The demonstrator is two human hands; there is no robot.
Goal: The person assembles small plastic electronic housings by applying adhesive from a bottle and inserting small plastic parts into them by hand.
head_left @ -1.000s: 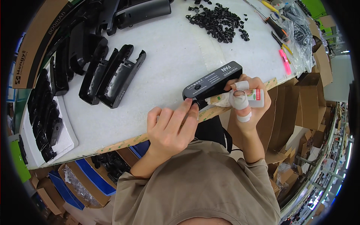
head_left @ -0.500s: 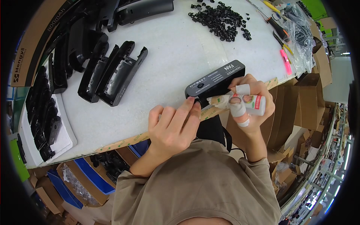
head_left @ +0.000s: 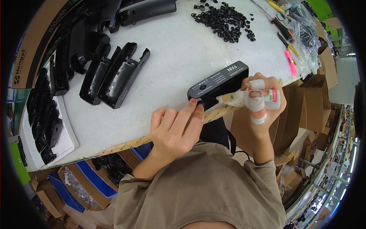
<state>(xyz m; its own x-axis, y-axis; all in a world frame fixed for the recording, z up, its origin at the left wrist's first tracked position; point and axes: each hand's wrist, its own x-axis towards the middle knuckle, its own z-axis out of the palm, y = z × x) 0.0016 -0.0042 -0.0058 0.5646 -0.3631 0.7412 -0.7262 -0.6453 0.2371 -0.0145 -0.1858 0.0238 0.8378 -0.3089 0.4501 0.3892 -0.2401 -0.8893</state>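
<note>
A black fan housing [head_left: 219, 79] with white print on its side lies tilted at the near edge of the table. My left hand [head_left: 177, 131] grips its lower left end between the fingertips; any small part under them is hidden. In my right hand [head_left: 267, 110], which has white tape wrapped on its fingers, is a small white glue bottle [head_left: 275, 100] with a red and green label. Its taped nozzle points left at the open side of the housing, close to my left fingertips. Whether the tip touches the housing I cannot tell.
A heap of small black clips [head_left: 225, 23] lies at the far side. Several black housing shells [head_left: 124, 76] stand at the left, beside a cardboard box [head_left: 28, 57]. Pliers, a screwdriver [head_left: 282, 28] and a pink marker [head_left: 290, 63] lie far right. Cardboard cartons [head_left: 314, 97] stand off the right edge.
My right hand has drawn the glue bottle a little to the right and up, so the nozzle has shifted along the housing. My left hand and the housing have hardly moved.
</note>
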